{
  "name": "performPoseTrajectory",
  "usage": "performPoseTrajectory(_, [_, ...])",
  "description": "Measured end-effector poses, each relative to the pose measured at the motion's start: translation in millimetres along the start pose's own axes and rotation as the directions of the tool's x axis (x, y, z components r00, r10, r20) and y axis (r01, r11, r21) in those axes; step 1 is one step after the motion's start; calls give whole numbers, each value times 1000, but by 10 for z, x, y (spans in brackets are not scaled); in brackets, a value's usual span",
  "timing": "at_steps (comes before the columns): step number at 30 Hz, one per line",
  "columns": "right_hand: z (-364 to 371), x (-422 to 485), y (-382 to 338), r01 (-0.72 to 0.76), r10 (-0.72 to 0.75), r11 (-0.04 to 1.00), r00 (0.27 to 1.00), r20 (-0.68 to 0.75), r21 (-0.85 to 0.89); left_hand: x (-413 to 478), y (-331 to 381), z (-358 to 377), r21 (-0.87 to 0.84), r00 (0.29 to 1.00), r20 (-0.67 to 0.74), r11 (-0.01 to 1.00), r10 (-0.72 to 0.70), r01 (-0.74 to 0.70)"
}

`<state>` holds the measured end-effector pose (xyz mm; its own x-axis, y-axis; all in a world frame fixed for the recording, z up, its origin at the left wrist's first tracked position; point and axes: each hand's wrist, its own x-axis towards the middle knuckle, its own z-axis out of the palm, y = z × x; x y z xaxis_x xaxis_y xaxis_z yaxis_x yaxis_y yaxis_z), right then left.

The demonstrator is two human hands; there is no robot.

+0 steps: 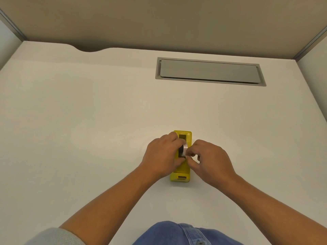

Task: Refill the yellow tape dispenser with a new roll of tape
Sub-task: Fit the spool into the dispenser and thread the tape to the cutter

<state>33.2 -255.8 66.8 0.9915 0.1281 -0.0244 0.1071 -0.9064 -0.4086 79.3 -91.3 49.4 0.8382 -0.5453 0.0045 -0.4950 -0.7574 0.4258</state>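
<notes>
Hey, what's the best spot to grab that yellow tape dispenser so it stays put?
Probably grip the yellow tape dispenser across its long flat sides, from above. It lies lengthwise on the desk, pointing away from the person. The left hand already covers its left side, and the right hand pinches the tape roll over its slot.

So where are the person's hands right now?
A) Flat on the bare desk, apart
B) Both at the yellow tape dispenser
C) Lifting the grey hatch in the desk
B: the left hand and right hand meet over the yellow tape dispenser, fingering the tape roll.
</notes>
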Motion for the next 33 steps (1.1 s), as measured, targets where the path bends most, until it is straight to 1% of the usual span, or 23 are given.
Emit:
performPoseTrajectory(5, [31, -18, -7, -4, 4, 1000, 1000, -11, 16, -11, 32, 62, 4, 1000, -15, 1000, -25, 25])
performPoseTrajectory(11, [28, 34, -19, 3, -2, 1000, 999, -41, 28, -40, 15, 87, -21, 994, -52, 995, -95, 94])
performPoseTrajectory(16, [6, 52, -21, 10, -8, 999, 999, -44, 38, -8, -19, 69, -31, 996, -31, 996, -83, 82])
performPoseTrajectory(25, [-80, 109, -17, 12, -7, 997, 998, -63, 80, 6, -17, 113, -39, 996, -38, 996, -76, 74])
performPoseTrajectory(30, [-134, 103, -4, 17, -13, 997, 999, -42, 73, 13, -8, 118, -38, 996, -40, 997, -75, 73])
performPoseTrajectory(33, [-176, 91, -36, 29, -23, 996, 998, -65, 90, 4, -2, 112, -40, 996, -46, 997, -71, 69])
